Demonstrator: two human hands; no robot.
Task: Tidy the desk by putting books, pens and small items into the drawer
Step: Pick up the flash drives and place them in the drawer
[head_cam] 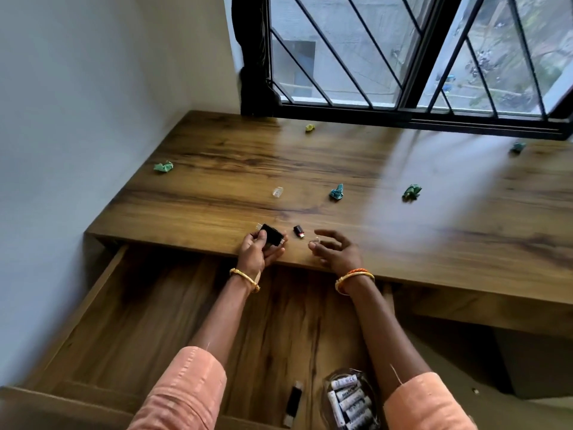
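Observation:
My left hand point(259, 251) grips a small black adapter point(273, 233) at the front edge of the wooden desk point(403, 212). A small black and red plug point(299, 231) lies on the desk just right of it. My right hand point(336, 251) hovers over the desk edge with fingers loosely spread, its fingertips at a tiny clear piece point(313, 242); whether it pinches that piece is unclear. A clear plastic cap point(277, 192) lies farther back. The drawer point(130, 305) below stands pulled out, holding a black stick-shaped item point(293, 403) and a clear bowl of batteries point(352, 401).
Crumpled paper scraps lie scattered on the desk: green ones point(163, 166), point(337, 192), point(411, 192), point(518, 147) and a yellow one point(310, 127). A barred window point(403, 51) runs along the back; a white wall point(93, 119) closes the left side.

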